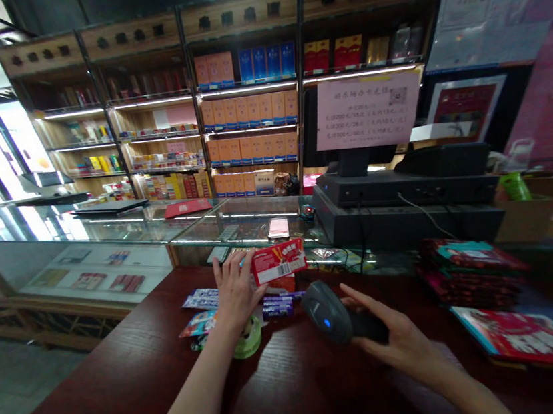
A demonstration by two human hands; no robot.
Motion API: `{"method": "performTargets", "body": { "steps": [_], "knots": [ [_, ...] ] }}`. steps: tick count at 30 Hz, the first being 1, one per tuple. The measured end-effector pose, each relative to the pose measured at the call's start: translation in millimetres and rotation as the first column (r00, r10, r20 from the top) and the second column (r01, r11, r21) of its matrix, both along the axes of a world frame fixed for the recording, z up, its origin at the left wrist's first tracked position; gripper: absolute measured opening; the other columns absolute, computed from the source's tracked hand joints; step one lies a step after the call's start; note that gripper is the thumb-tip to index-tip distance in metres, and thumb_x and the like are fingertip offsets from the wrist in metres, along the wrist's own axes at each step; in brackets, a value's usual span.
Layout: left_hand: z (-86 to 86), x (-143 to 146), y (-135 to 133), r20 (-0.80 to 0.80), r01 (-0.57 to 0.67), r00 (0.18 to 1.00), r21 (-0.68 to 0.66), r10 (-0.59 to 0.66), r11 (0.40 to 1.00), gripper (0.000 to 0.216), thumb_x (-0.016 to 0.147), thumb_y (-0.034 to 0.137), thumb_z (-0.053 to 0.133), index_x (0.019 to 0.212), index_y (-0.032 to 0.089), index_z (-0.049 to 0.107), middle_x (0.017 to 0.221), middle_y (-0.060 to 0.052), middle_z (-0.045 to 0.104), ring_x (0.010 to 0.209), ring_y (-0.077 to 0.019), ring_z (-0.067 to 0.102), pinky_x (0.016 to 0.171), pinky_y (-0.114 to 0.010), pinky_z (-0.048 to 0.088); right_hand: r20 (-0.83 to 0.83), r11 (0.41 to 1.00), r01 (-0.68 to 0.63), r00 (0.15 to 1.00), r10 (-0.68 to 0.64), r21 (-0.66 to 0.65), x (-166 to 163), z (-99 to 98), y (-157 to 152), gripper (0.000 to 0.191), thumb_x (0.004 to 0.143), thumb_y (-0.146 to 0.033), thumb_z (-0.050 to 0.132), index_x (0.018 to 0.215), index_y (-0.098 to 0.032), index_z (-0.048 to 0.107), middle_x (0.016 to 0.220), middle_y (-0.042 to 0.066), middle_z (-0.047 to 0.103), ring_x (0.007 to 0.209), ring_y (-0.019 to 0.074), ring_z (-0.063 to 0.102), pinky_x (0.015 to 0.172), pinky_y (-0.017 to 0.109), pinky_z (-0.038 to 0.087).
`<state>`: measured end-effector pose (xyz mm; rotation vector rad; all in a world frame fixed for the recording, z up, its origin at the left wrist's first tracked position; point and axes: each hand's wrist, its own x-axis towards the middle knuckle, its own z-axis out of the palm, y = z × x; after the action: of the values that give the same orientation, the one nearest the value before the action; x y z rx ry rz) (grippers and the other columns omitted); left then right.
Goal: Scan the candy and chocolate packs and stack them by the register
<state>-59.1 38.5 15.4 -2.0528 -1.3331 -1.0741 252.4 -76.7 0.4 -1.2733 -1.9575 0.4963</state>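
My left hand (234,286) grips the left end of a red snack box (279,260), whose printed side with a white barcode panel faces me. In my right hand (392,324) is a black barcode scanner (331,316) with a blue light lit, its head turned toward the box. Under and beside my left hand lie purple packets (277,305), a blue-and-white packet (200,299), a teal packet (199,324) and a green roll of tape (248,339), partly hidden by my wrist.
The dark wooden counter (101,383) meets a glass display case (198,223) at the back. A monitor with a pink sign (367,112) stands on a black register (408,207). Stacked packages (471,274) and a red bag (529,340) lie to the right. Shelves of boxes (247,110) line the wall.
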Motion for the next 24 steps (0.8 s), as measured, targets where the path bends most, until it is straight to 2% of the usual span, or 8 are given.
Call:
{"method": "performTargets", "body": {
  "steps": [10,17,24],
  "knots": [
    [-1.2,-0.2,0.6,-0.009,0.007,1.000,0.010,-0.007,1.000,0.077,0.077,0.033,0.076,0.145,0.021,0.042,0.133,-0.013,0.057,0.131,-0.0323,0.047,0.121,-0.061,0.010,-0.006,0.997,-0.011,1.000,0.011,-0.076,-2.9,10.3,-5.8,0.075,0.084,-0.031,0.066,0.152,-0.032,0.034,0.132,0.007,0.064,0.119,0.0235,0.062,0.107,0.042,0.043],
    [0.9,1.1,-1.2,-0.015,0.004,1.000,0.014,-0.004,1.000,0.075,0.076,0.034,0.076,0.143,0.019,0.045,0.133,-0.014,0.057,0.129,-0.0321,0.049,0.121,-0.060,0.010,-0.008,0.998,-0.030,1.000,0.030,-0.062,-3.6,5.8,-3.9,0.075,0.085,-0.031,0.064,0.153,-0.031,0.032,0.132,0.008,0.063,0.117,0.0234,0.062,0.105,0.042,0.044],
    [1.4,0.8,-1.6,-0.005,0.011,1.000,-0.003,-0.011,1.000,0.073,0.078,0.032,0.074,0.144,0.021,0.044,0.132,-0.014,0.058,0.129,-0.0325,0.048,0.120,-0.062,0.011,-0.014,0.999,0.019,1.000,-0.020,-0.048,-5.7,8.7,-5.4,0.074,0.085,-0.032,0.065,0.152,-0.030,0.035,0.131,0.008,0.064,0.117,0.0243,0.062,0.105,0.041,0.045]
  ]
}}
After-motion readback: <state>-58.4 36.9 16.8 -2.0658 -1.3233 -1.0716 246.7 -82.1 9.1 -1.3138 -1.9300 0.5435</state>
